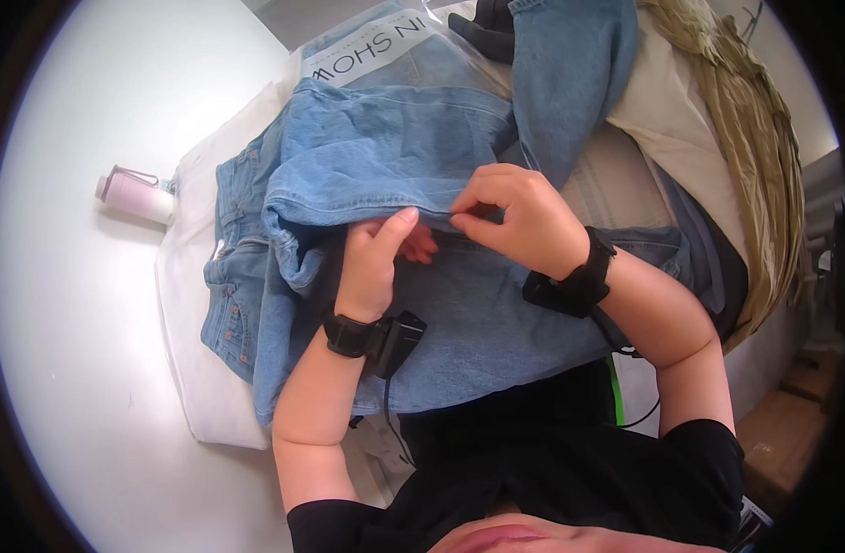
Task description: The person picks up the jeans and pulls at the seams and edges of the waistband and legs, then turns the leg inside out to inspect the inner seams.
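Blue denim jeans [367, 147] lie spread in front of me, with the waistband [224, 313] toward the left. One leg is folded up over the other, and its seam edge runs across the middle. My left hand [372, 263] grips that edge, thumb on top and fingers partly under the cloth. A little to the right, my right hand [528, 217] pinches the same seam between thumb and forefinger. The lower layer of denim [478, 323] stretches beneath both hands toward my body. Both wrists carry black strapped devices.
A pink and white bottle [137, 195] lies on the white table [91, 323] at the left. White cloth [187, 369] is under the jeans. At the back lies a clear bag [376, 41] with denim inside. Khaki cloth [763, 166] and other garments are piled at the right, near cardboard boxes [786, 433].
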Action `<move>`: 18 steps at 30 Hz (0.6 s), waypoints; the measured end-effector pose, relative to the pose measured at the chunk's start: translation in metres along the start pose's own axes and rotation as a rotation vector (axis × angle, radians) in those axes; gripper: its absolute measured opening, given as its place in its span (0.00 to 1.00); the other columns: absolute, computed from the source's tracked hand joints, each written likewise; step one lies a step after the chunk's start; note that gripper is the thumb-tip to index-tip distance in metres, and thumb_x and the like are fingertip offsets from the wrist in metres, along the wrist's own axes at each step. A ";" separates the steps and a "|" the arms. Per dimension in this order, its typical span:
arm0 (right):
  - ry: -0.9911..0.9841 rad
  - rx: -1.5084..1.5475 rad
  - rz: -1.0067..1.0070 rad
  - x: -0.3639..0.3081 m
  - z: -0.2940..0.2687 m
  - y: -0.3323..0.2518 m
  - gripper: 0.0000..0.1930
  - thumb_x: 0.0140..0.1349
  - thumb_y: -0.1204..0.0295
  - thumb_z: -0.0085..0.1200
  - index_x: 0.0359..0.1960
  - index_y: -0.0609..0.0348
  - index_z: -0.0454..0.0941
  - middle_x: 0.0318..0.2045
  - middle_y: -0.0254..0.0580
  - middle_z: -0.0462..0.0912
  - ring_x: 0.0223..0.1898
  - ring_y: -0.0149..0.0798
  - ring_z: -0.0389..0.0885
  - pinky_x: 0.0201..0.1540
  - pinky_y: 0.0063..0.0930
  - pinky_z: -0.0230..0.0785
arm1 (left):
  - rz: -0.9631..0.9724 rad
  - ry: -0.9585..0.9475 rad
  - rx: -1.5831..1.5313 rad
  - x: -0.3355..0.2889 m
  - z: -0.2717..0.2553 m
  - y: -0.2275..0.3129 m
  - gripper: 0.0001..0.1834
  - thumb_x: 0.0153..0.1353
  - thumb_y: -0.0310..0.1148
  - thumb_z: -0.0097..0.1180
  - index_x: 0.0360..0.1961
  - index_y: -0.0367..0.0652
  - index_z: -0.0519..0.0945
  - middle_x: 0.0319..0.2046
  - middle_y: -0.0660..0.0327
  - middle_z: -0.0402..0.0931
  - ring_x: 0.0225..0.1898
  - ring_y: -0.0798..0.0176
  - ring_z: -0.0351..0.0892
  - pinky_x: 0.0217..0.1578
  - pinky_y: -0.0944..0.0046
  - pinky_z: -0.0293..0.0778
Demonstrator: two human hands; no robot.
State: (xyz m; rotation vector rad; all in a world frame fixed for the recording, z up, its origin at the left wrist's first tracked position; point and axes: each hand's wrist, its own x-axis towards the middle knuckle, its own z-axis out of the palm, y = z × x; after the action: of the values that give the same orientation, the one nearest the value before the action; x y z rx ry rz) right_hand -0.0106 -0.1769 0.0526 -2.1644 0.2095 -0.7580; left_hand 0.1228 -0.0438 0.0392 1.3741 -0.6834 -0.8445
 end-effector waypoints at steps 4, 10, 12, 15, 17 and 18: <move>-0.009 0.029 -0.001 -0.001 0.001 0.002 0.04 0.44 0.74 0.56 0.21 0.62 0.76 0.21 0.41 0.75 0.25 0.42 0.74 0.29 0.30 0.66 | -0.066 -0.119 -0.040 -0.001 0.002 0.000 0.14 0.56 0.35 0.44 0.27 0.35 0.76 0.22 0.58 0.76 0.22 0.68 0.73 0.28 0.70 0.68; 0.019 0.059 -0.012 -0.001 0.002 0.004 0.06 0.44 0.77 0.58 0.26 0.63 0.77 0.23 0.40 0.76 0.23 0.35 0.74 0.27 0.24 0.66 | -0.059 -0.156 -0.064 0.000 0.000 -0.002 0.13 0.57 0.34 0.43 0.27 0.36 0.76 0.23 0.57 0.76 0.23 0.68 0.73 0.28 0.70 0.68; 0.014 0.048 -0.064 -0.002 0.002 0.005 0.07 0.45 0.76 0.58 0.27 0.64 0.77 0.23 0.40 0.76 0.23 0.35 0.74 0.27 0.24 0.66 | -0.049 -0.144 -0.048 0.000 0.002 -0.001 0.13 0.57 0.34 0.43 0.27 0.36 0.76 0.21 0.58 0.76 0.22 0.68 0.73 0.27 0.71 0.68; -0.046 0.010 -0.004 -0.002 0.001 0.005 0.08 0.44 0.76 0.58 0.28 0.64 0.76 0.24 0.41 0.75 0.24 0.35 0.75 0.28 0.25 0.67 | -0.040 -0.114 0.062 -0.002 0.001 0.000 0.16 0.58 0.37 0.43 0.24 0.35 0.76 0.17 0.59 0.73 0.18 0.68 0.71 0.22 0.72 0.67; -0.015 0.010 0.030 -0.002 0.001 0.003 0.08 0.45 0.77 0.57 0.28 0.64 0.74 0.23 0.43 0.74 0.24 0.37 0.74 0.27 0.26 0.66 | -0.040 -0.097 0.156 -0.005 0.002 0.001 0.18 0.59 0.39 0.43 0.23 0.35 0.75 0.14 0.59 0.71 0.14 0.68 0.70 0.17 0.72 0.66; -0.015 0.010 0.030 -0.002 0.002 0.003 0.08 0.45 0.77 0.57 0.28 0.64 0.74 0.23 0.43 0.74 0.24 0.37 0.74 0.27 0.26 0.66 | -0.004 -0.050 0.080 -0.006 0.006 0.003 0.20 0.60 0.41 0.42 0.22 0.35 0.75 0.13 0.60 0.70 0.13 0.69 0.68 0.15 0.73 0.64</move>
State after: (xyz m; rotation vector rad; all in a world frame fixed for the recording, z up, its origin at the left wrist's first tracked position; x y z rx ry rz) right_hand -0.0111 -0.1768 0.0486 -2.1522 0.2300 -0.7246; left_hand 0.1146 -0.0418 0.0436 1.4301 -0.7600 -0.8657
